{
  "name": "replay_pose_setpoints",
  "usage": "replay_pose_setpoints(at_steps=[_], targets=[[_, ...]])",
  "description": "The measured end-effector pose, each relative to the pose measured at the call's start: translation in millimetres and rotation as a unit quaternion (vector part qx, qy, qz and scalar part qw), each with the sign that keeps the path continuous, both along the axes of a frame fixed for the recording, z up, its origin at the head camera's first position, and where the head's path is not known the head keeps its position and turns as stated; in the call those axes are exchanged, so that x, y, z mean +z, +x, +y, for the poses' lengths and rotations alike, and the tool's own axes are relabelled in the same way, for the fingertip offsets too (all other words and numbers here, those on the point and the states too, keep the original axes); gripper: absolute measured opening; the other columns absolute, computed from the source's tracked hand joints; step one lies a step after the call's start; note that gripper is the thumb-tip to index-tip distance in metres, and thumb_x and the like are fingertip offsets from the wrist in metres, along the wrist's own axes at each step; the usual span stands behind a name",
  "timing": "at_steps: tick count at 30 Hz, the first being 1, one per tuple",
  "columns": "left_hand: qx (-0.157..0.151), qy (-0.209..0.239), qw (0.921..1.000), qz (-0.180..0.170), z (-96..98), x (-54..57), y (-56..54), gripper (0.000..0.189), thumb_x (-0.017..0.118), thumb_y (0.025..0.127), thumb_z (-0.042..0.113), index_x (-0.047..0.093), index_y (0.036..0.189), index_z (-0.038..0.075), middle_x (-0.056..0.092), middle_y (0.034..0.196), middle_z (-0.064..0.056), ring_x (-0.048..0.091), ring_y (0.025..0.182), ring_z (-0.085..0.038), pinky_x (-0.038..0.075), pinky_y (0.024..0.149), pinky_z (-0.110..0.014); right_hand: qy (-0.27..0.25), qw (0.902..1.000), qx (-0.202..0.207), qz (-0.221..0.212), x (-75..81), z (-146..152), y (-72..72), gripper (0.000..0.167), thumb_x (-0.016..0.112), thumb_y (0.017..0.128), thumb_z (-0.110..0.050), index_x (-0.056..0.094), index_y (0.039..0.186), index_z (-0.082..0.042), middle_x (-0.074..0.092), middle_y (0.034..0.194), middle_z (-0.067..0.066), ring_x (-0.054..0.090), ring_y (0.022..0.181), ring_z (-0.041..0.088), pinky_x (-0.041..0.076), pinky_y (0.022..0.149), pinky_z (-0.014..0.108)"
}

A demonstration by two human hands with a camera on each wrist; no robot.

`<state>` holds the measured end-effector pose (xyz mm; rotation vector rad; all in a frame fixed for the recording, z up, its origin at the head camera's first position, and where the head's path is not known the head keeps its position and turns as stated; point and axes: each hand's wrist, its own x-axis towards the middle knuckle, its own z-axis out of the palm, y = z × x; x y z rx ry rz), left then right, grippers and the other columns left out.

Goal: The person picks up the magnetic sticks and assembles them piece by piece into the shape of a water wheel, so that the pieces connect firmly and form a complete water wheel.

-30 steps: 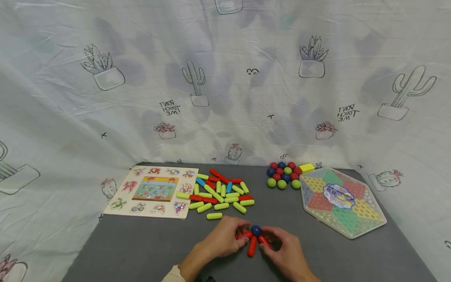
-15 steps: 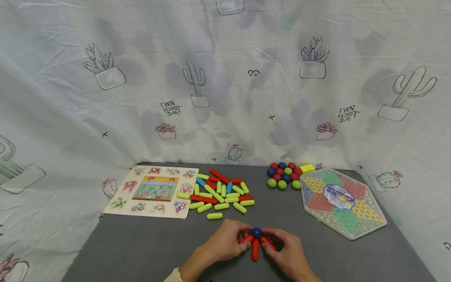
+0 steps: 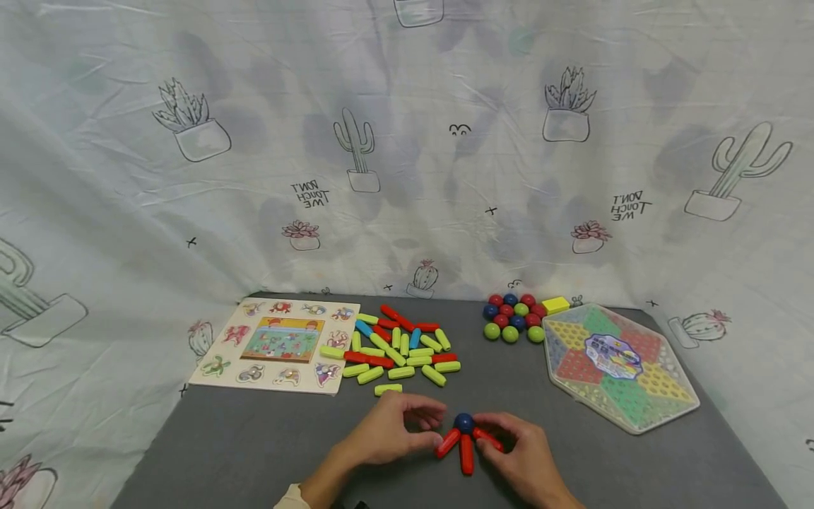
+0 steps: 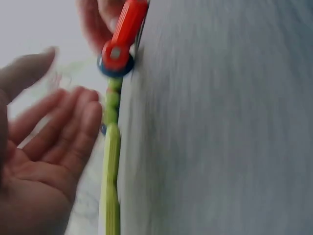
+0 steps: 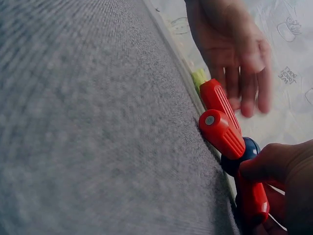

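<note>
A dark blue ball (image 3: 464, 423) lies on the grey table with three red magnetic rods fanning out from it towards the person. My right hand (image 3: 524, 452) pinches the right rod (image 5: 254, 198) between thumb and fingers, close to the ball. To the left, my left hand (image 3: 391, 430) holds nothing; its fingers are extended and spread from the thumb. Its thumb tip is close to the left rod (image 3: 448, 443), and in the right wrist view the hand hangs apart from the rods. The middle rod (image 3: 467, 457) is untouched.
Several yellow-green, red and light blue rods (image 3: 400, 372) lie beyond the left hand. Beside them is a wooden animal puzzle board (image 3: 219, 346). Several coloured balls (image 3: 510, 334) and a yellow block (image 3: 556, 305) sit at the back. A hexagonal game board (image 3: 626, 417) stands right.
My left hand has let go of the left rod and drawn back leftward, its fingers spreading. The ball and rods have shifted slightly towards the person, turning a little. My right hand keeps its pinch.
</note>
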<state>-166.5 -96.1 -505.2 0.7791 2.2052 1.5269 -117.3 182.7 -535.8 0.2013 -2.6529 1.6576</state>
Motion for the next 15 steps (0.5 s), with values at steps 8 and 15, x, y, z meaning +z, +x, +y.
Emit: replay_pose_setpoints(at_steps=[8, 15], targets=[[0.047, 0.115, 0.9922, -0.012, -47.0, 4.8, -13.9, 0.039, 0.081, 0.1, 0.012, 0.074, 0.138, 0.009, 0.073, 0.139, -0.023, 0.069, 0.129, -0.047, 0.059, 0.107, -0.031, 0.006, 1.0, 0.002, 0.005, -1.3, 0, -1.0, 0.022, 0.09, 0.093, -0.02, 0.083, 0.114, -0.025, 0.08, 0.104, -0.008, 0.073, 0.09, 0.003, 0.061, 0.08, 0.025], [0.073, 0.086, 0.9937, -0.003, -74.3, -0.4, -27.1, 0.04, 0.08, 0.101, 0.014, 0.073, 0.141, 0.009, 0.072, 0.142, -0.02, 0.07, 0.133, -0.039, 0.058, 0.106, -0.026, 0.013, 0.9999, 0.003, 0.007, -2.1, 0, -1.2, 0.021, 0.089, 0.094, -0.022, 0.082, 0.113, -0.027, 0.08, 0.104, -0.009, 0.072, 0.09, 0.003, 0.061, 0.081, 0.025]])
